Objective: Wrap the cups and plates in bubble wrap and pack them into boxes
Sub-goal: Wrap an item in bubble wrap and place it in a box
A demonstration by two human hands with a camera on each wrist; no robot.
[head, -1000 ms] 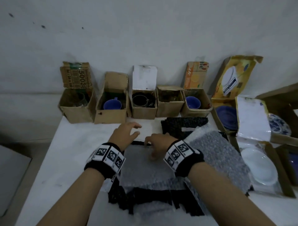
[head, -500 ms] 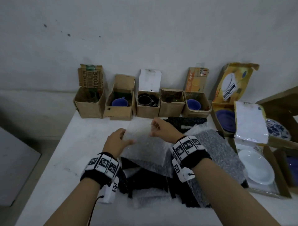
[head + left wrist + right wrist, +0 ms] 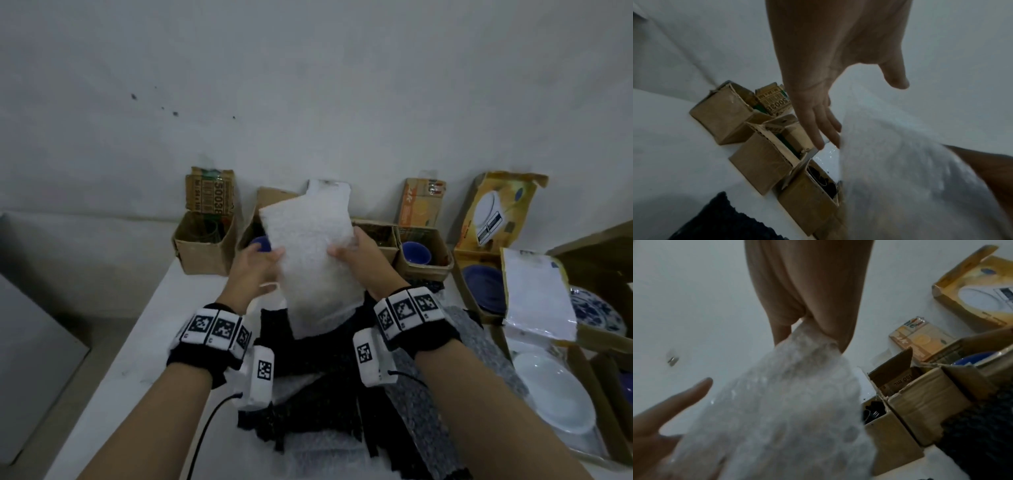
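Observation:
A clear bubble wrap sheet [image 3: 310, 260] hangs upright in the air in front of the back row of boxes. My right hand [image 3: 342, 253] pinches its right edge between thumb and fingers, as the right wrist view shows [image 3: 809, 337]. My left hand [image 3: 270, 270] lies against the left edge with straight, spread fingers [image 3: 828, 134]. Blue cups sit in small cardboard boxes: one [image 3: 258, 244] half hidden behind the sheet, another [image 3: 416, 253] to the right. A blue plate [image 3: 483, 287] and a white plate [image 3: 555, 394] lie in boxes at the right.
A pile of black and clear bubble wrap [image 3: 325, 394] covers the table below my wrists. Several open cardboard boxes [image 3: 202, 253] line the wall. A blue-patterned plate [image 3: 596, 311] and a yellow carton [image 3: 496, 219] stand at the right. The white table [image 3: 137, 359] ends at the left.
The sheet has come off the pile and risen upright in front of the boxes. Both hands moved up and away from me with it.

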